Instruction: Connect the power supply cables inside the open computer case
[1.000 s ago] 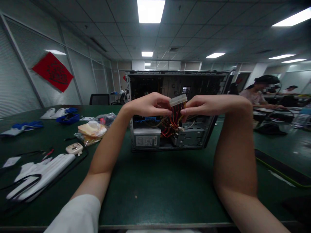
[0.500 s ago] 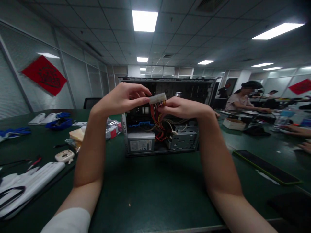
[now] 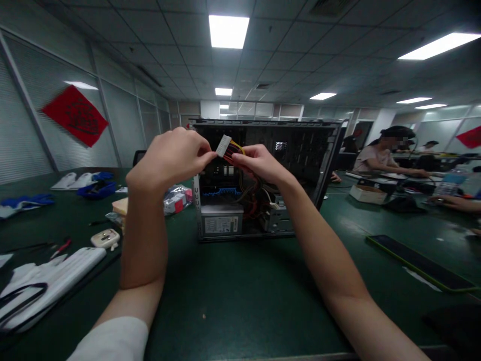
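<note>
A wide white power connector (image 3: 224, 146), with a bundle of red, yellow and black wires (image 3: 235, 148), is held up in front of an open computer case (image 3: 263, 124). My left hand (image 3: 175, 153) is closed in a pinch at the connector's lower left corner. My right hand (image 3: 261, 163) grips the wires just behind the connector. The wires run down into the case, past a power supply (image 3: 221, 224) at the lower left and a metal drive cage (image 3: 277, 219) at the lower right. A blue slot or strip (image 3: 222, 191) shows behind the cables.
On the left of the green table (image 3: 240, 291) lie a white keyboard-like slab (image 3: 75, 271), a small cream box (image 3: 105, 238), blue-and-white gloves (image 3: 28, 201) and plastic-bagged parts (image 3: 177, 200). A black strip (image 3: 417, 261) and an open carton (image 3: 366, 193) lie right. A co-worker (image 3: 383, 153) sits beyond.
The connector has tipped from nearly level to steeply tilted and shifted left. My right hand has moved left with the wires, and my left hand has drawn back slightly, its fingers more curled.
</note>
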The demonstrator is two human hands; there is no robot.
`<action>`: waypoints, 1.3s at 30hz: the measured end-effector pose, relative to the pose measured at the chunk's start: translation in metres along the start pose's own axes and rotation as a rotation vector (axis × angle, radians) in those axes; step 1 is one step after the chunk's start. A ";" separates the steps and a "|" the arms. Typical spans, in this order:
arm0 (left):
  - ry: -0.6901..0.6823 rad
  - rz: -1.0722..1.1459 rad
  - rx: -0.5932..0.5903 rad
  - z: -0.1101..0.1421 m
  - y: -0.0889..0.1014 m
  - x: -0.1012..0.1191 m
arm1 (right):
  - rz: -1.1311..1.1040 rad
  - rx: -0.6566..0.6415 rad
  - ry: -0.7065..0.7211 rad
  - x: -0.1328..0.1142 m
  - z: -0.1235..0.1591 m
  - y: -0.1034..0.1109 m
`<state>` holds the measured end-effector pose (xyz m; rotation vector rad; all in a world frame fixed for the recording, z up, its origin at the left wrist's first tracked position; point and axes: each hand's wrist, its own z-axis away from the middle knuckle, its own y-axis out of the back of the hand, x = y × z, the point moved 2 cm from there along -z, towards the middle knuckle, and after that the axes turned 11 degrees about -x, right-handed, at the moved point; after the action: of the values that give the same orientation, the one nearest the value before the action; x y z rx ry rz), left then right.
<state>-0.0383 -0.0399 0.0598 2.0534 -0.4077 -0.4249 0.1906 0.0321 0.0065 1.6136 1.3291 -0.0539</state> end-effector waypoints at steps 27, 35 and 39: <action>-0.030 0.075 -0.380 0.004 0.000 -0.026 | 0.935 0.007 -0.398 0.009 -0.039 -0.072; -0.023 0.068 -0.374 0.003 -0.001 -0.024 | 0.965 0.035 -0.385 0.009 -0.040 -0.080; -0.021 0.072 -0.393 0.002 -0.001 -0.020 | 0.972 0.026 -0.364 0.009 -0.046 -0.084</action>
<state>-0.0562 -0.0314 0.0604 1.6494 -0.3766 -0.4445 0.1068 0.0615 -0.0300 1.9969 0.1912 0.2157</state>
